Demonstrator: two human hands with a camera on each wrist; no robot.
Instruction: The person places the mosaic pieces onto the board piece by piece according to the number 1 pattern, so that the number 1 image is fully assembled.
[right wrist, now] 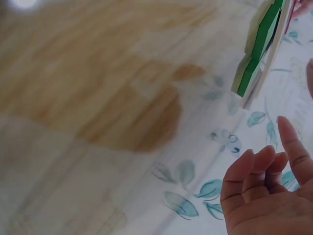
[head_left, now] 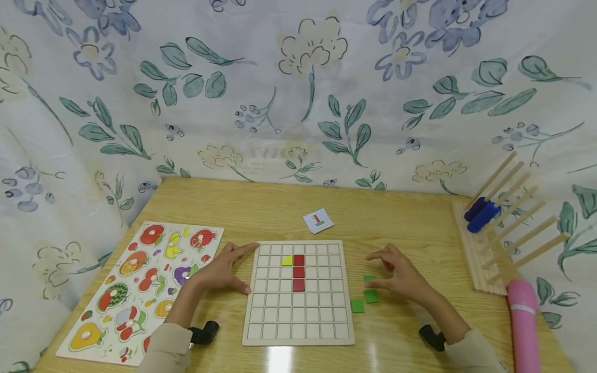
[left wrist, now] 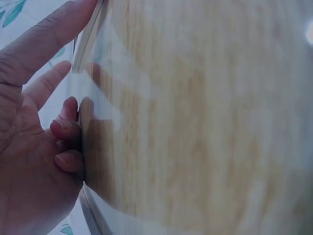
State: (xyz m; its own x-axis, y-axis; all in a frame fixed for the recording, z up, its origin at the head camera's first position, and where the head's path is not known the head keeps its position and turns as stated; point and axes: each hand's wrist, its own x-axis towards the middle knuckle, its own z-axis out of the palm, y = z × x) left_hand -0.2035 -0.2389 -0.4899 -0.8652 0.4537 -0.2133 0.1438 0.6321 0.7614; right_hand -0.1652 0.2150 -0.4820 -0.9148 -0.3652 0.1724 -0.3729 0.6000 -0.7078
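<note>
On the wooden counter (head_left: 280,212) in front of me lies the grid board (head_left: 298,316), with one yellow piece (head_left: 286,260) and a column of three red squares (head_left: 298,272) set in its upper rows. My left hand (head_left: 224,270) rests against the board's left edge, index finger stretched along the top corner and thumb touching the side, the fingers relaxed and holding nothing. My right hand (head_left: 396,274) hovers just right of the board over the green tiles (head_left: 371,296), fingers loosely curled and apart, nothing pinched between them that I can see. A small pattern card (head_left: 318,220) sits just beyond the board. A fruit puzzle (head_left: 140,290) lies to the far left, a wooden peg rack (head_left: 503,228) and a pink cylinder (head_left: 523,321) to the right.
</note>
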